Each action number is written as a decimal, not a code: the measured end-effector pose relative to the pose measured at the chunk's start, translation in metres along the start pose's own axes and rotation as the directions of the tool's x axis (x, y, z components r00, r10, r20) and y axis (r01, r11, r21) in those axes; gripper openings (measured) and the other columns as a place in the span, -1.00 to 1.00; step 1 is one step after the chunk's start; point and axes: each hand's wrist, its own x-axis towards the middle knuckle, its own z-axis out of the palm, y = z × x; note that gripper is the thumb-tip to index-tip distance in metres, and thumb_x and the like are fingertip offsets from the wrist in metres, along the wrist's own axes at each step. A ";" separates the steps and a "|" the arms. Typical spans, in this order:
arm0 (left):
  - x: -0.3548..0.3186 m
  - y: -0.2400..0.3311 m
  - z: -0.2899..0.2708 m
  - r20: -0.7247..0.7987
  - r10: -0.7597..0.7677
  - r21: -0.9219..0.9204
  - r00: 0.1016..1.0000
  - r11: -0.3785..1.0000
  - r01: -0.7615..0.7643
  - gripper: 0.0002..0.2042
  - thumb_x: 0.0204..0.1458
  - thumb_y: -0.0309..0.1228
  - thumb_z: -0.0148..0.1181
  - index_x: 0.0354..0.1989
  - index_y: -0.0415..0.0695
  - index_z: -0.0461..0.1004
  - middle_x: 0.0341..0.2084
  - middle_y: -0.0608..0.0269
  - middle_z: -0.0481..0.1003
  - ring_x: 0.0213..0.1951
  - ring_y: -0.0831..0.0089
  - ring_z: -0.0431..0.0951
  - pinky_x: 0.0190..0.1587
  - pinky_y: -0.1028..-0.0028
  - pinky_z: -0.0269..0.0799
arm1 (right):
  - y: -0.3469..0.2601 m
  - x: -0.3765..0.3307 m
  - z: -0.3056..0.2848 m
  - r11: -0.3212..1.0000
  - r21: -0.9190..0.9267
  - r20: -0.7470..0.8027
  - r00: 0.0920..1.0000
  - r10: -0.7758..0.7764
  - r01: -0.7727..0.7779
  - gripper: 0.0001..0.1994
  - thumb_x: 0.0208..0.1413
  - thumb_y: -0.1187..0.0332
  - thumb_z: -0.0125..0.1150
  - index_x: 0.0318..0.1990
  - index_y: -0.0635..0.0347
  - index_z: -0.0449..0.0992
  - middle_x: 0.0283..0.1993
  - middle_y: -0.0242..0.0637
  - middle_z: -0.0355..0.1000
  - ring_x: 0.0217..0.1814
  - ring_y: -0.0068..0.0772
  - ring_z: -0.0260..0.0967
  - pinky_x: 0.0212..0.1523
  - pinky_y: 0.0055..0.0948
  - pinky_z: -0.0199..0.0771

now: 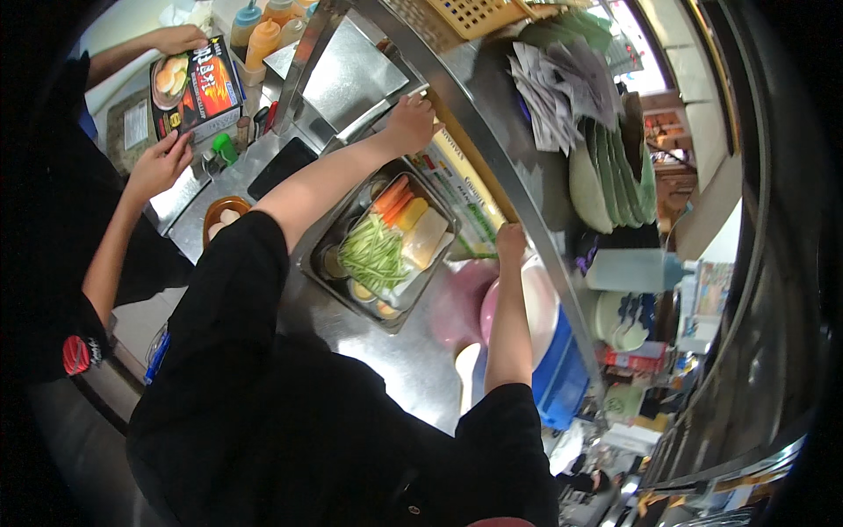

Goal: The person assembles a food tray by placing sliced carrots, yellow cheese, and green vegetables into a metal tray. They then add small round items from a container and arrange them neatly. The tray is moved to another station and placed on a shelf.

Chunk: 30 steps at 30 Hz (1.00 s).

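First, a co-worker's two hands (161, 167) hold one carton (195, 88). My left hand (411, 125) curls at the far end of one box (463, 186) beyond one tray (347, 302); my right hand (511, 242) curls at its near end. Whether they're clamped, I can't tell. Probably light, crushable card: best held by both ends.

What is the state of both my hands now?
Left hand: closed, at the upper end of a long yellow-and-green cardboard box; grip unclear.
Right hand: closed, at the box's lower end; grip unclear.
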 end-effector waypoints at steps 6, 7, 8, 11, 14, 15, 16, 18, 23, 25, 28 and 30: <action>0.049 -0.003 0.082 0.157 -0.077 0.266 0.985 0.963 0.033 -0.52 0.23 0.00 -0.13 -0.16 -0.09 0.66 -0.16 0.19 0.58 0.17 0.20 0.25 0.21 0.13 -0.10 | 0.061 0.070 0.074 0.986 -0.092 0.287 0.945 0.160 -0.139 -0.55 0.10 0.17 -0.09 -0.14 0.47 0.47 -0.12 0.33 0.45 0.04 0.25 0.41 0.07 0.00 0.37; 0.057 -0.005 0.097 0.117 -0.067 0.225 0.991 0.973 0.039 -0.58 0.19 -0.07 -0.06 -0.20 -0.08 0.66 -0.20 0.21 0.59 0.14 0.21 0.29 0.18 0.15 -0.08 | 0.068 0.073 0.086 0.986 -0.079 0.288 0.944 0.161 -0.145 -0.54 0.09 0.18 -0.08 -0.12 0.48 0.47 -0.12 0.35 0.45 0.05 0.25 0.41 0.07 0.00 0.37; 0.064 -0.006 0.111 0.120 -0.047 0.174 0.992 0.984 0.026 -0.65 0.14 -0.14 0.00 -0.23 -0.08 0.67 -0.24 0.23 0.60 0.12 0.22 0.32 0.15 0.16 -0.05 | 0.074 0.072 0.095 0.986 -0.059 0.277 0.946 0.168 -0.158 -0.53 0.07 0.19 -0.07 -0.10 0.50 0.47 -0.11 0.37 0.44 0.05 0.26 0.41 0.06 -0.01 0.37; 0.078 -0.017 0.138 0.173 -0.056 0.015 0.983 0.998 0.054 -0.78 -0.02 -0.30 0.12 -0.33 -0.07 0.67 -0.32 0.27 0.62 0.04 0.25 0.41 0.07 0.18 0.01 | 0.081 0.053 0.105 0.963 0.091 0.235 0.945 0.227 -0.254 -0.56 0.06 0.26 -0.06 -0.08 0.52 0.47 -0.10 0.37 0.44 0.06 0.22 0.41 0.06 -0.05 0.39; 0.074 -0.030 0.144 -0.141 -0.036 -0.183 0.989 0.983 0.009 -0.79 -0.03 -0.32 0.15 -0.29 -0.09 0.64 -0.29 0.20 0.60 0.01 0.23 0.45 0.05 0.12 0.09 | 0.071 0.031 0.085 0.922 0.258 0.131 0.956 0.261 -0.287 -0.62 0.06 0.34 -0.07 -0.08 0.49 0.46 -0.09 0.30 0.45 0.03 0.14 0.43 0.06 -0.08 0.42; 0.071 -0.030 0.144 -0.169 -0.063 -0.221 0.984 0.975 0.025 -0.78 -0.02 -0.31 0.13 -0.26 -0.08 0.63 -0.27 0.20 0.59 0.01 0.21 0.45 0.05 0.11 0.10 | 0.064 0.028 0.073 0.905 0.321 0.069 0.960 0.271 -0.279 -0.64 0.07 0.36 -0.07 -0.09 0.48 0.45 -0.09 0.27 0.45 0.02 0.12 0.43 0.06 -0.09 0.42; 0.070 -0.031 0.141 -0.208 -0.074 -0.235 0.975 0.972 0.023 -0.77 0.00 -0.31 0.12 -0.24 -0.08 0.62 -0.25 0.19 0.58 0.00 0.19 0.45 0.05 0.10 0.12 | 0.055 0.026 0.060 0.880 0.395 0.012 0.959 0.282 -0.264 -0.65 0.07 0.37 -0.07 -0.09 0.48 0.45 -0.09 0.25 0.45 0.01 0.10 0.43 0.06 -0.09 0.43; 0.068 -0.026 0.133 -0.296 -0.073 -0.241 0.952 0.971 0.000 -0.77 0.03 -0.29 0.08 -0.21 -0.06 0.60 -0.20 0.17 0.56 -0.01 0.15 0.45 0.05 0.08 0.15 | 0.037 0.024 0.031 0.789 0.574 -0.105 0.936 0.336 -0.218 -0.67 0.07 0.40 -0.08 -0.10 0.46 0.44 -0.10 0.21 0.45 -0.01 0.06 0.44 0.06 -0.09 0.44; 0.071 -0.003 0.077 -0.588 -0.025 -0.261 0.808 0.952 -0.160 -0.78 0.09 -0.30 0.00 -0.25 -0.10 0.55 -0.19 0.07 0.52 -0.08 0.13 0.45 0.01 -0.04 0.17 | -0.005 -0.014 -0.048 0.391 0.917 -0.300 0.794 0.529 0.086 -0.73 0.08 0.46 -0.09 -0.12 0.41 0.42 -0.12 0.11 0.45 -0.07 -0.05 0.45 0.06 -0.11 0.46; 0.048 0.002 0.037 -0.530 -0.088 -0.388 0.844 0.910 -0.149 -0.78 0.11 -0.33 -0.03 -0.25 -0.16 0.52 -0.20 0.02 0.50 -0.11 0.11 0.45 -0.01 -0.03 0.20 | -0.019 -0.036 -0.080 0.258 0.943 -0.324 0.753 0.573 0.210 -0.75 0.09 0.49 -0.10 -0.12 0.40 0.42 -0.13 0.07 0.45 -0.10 -0.09 0.45 0.06 -0.11 0.47; -0.002 0.022 -0.029 -0.334 -0.528 -0.906 0.781 0.408 -0.111 -0.79 0.10 -0.39 -0.03 -0.26 -0.25 0.50 -0.25 -0.04 0.49 -0.13 0.06 0.45 -0.05 0.12 0.26 | -0.027 -0.075 -0.117 0.120 0.942 -0.317 0.715 0.623 0.313 -0.78 0.09 0.53 -0.10 -0.14 0.37 0.41 -0.14 0.01 0.45 -0.13 -0.15 0.46 0.06 -0.12 0.49; -0.040 0.036 -0.066 -0.331 -0.497 -0.916 0.802 0.374 -0.145 -0.79 0.18 -0.42 -0.09 -0.32 -0.31 0.43 -0.35 -0.07 0.45 -0.18 0.06 0.44 -0.10 0.27 0.30 | -0.026 -0.102 -0.131 0.122 0.927 -0.352 0.705 0.615 0.356 -0.80 0.10 0.55 -0.11 -0.14 0.35 0.40 -0.14 -0.03 0.45 -0.15 -0.20 0.47 0.06 -0.13 0.50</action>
